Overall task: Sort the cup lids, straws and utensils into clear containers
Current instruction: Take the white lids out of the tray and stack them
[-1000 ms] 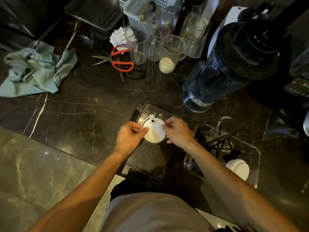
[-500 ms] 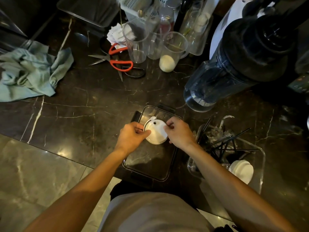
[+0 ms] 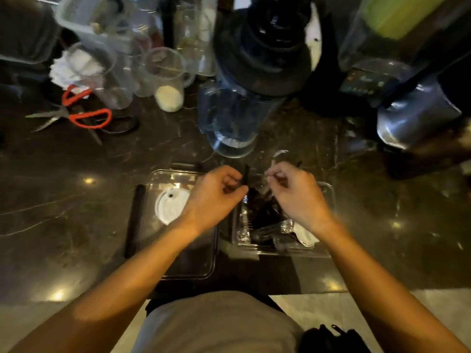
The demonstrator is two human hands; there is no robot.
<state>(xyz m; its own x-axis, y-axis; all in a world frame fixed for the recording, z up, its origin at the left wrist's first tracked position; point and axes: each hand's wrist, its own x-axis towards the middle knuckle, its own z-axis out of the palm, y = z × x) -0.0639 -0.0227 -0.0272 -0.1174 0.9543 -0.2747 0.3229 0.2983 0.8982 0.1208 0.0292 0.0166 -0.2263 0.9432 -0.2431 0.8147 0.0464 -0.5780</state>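
One white cup lid (image 3: pixel 171 205) lies in the left clear container (image 3: pixel 178 266) on the dark table (image 3: pixel 76 200). Step in hand looks like picking straws. Left hand (image 3: pixel 216 194) pinches a black straw (image 3: pixel 246 175), upright; right hand (image 3: pixel 295 192) has fingers curled on something thin and pale, blurred, above the mixed bin (image 3: pixel 328 197) of utensils. Next: lift them free of the tangle and drop them in their own container.

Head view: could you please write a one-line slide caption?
White cup lid lies in the left clear container; both hands reach over the mixed container.
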